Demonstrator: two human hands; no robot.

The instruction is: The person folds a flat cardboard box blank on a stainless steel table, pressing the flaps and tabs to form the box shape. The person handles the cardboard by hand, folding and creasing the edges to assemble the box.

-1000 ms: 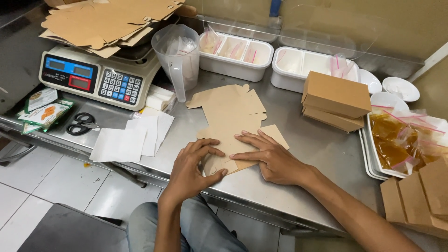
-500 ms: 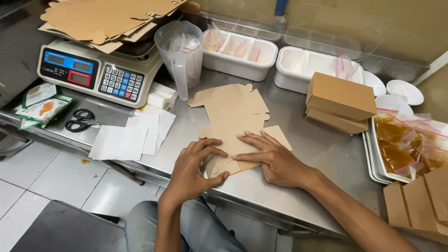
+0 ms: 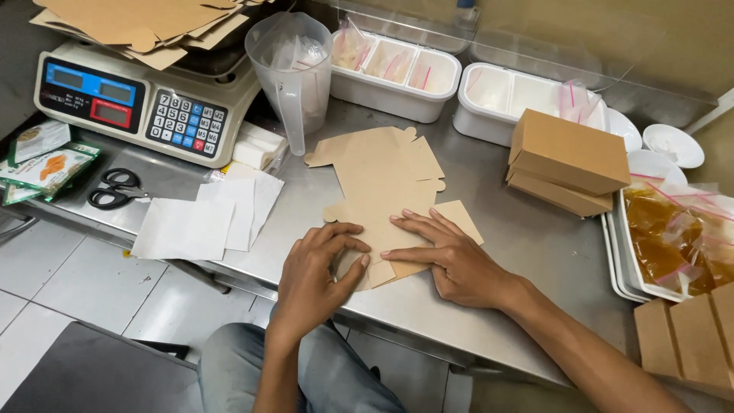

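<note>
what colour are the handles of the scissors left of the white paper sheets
Black, seen in the head view: the scissors lie on the steel table.

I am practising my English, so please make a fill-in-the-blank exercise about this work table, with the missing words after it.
1. Both hands, the left hand and the right hand, press on a flat brown ____ box blank.
2. The black scissors lie in front of the weighing ____.
3. The folded brown boxes are stacked to the ____ of the hands.
4. White paper sheets lie on the ____ table.

Missing words: cardboard; scale; right; metal
</note>
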